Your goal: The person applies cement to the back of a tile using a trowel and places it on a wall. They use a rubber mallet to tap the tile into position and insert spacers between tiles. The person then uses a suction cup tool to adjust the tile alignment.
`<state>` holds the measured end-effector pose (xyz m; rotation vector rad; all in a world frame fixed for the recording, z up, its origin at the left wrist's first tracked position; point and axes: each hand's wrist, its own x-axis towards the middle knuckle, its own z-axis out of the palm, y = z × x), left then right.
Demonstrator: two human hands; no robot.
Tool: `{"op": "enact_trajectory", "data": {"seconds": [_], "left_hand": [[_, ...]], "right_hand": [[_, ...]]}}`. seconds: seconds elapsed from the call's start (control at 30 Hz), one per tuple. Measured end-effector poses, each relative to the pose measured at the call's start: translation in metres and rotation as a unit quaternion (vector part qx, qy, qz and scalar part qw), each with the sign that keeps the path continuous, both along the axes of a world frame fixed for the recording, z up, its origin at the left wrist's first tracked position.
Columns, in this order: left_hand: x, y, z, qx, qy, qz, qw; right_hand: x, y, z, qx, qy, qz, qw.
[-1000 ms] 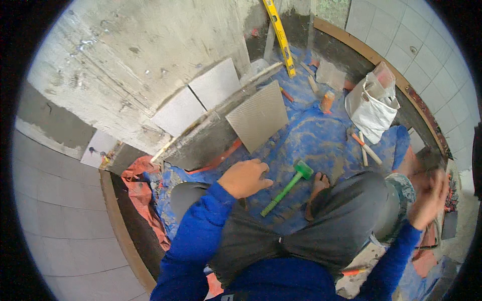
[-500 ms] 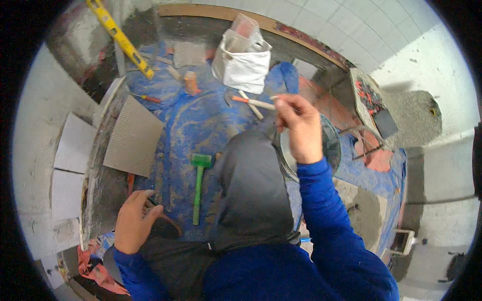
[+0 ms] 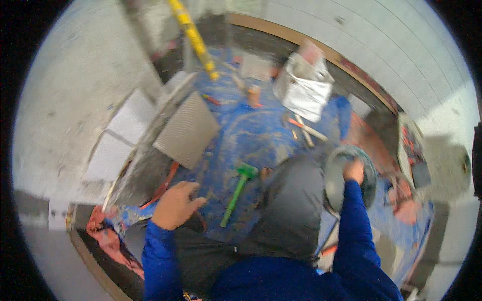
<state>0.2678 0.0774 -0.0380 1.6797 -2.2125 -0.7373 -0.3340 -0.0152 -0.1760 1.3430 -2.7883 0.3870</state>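
My left hand (image 3: 177, 203) hovers with fingers apart above my folded legs, between the leaning grey tile (image 3: 186, 129) and the green rubber mallet (image 3: 234, 196) lying on the blue sheet (image 3: 233, 139). My right hand (image 3: 354, 170) reaches down inside a round dark bucket (image 3: 366, 195) beside my right knee; its fingertips are hidden and blurred, so whether it grips anything is unclear. A hammer (image 3: 307, 130) with an orange and pale handle lies above the bucket, crossed with a pale stick.
A yellow spirit level (image 3: 198, 47) leans at the back, near a white bag (image 3: 304, 93) and an orange container (image 3: 254, 95). White tiles (image 3: 133, 113) rest against the left wall. Red sheeting (image 3: 108, 236) lies at the lower left, tools (image 3: 409, 140) on a ledge at the right.
My right hand has gone from being raised over the bucket down into it. My left hand stays low at the left. The view has shifted and is more blurred.
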Motion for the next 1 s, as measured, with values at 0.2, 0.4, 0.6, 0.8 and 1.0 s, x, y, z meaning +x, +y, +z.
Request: {"op": "enact_trajectory", "data": {"seconds": [0.2, 0.4, 0.6, 0.8, 1.0], "left_hand": [[0.011, 0.008, 0.001, 0.058, -0.094, 0.021, 0.994], [0.046, -0.033, 0.042, -0.038, -0.041, -0.038, 0.998], [0.078, -0.107, 0.019, -0.120, 0.051, 0.206, 0.970], [0.098, -0.119, 0.001, -0.065, -0.037, 0.314, 0.946], [0.134, -0.093, 0.008, -0.046, -0.066, 0.332, 0.940]], "right_hand": [[-0.052, 0.030, -0.125, 0.364, 0.070, 0.198, 0.907], [-0.031, 0.014, -0.051, 0.228, 0.092, 0.093, 0.965], [0.102, -0.089, 0.140, -0.337, 0.027, 0.282, 0.898], [0.341, -0.130, 0.047, -0.303, -0.307, 0.331, 0.839], [0.417, -0.012, -0.240, 0.095, -0.310, 0.104, 0.940]]}}
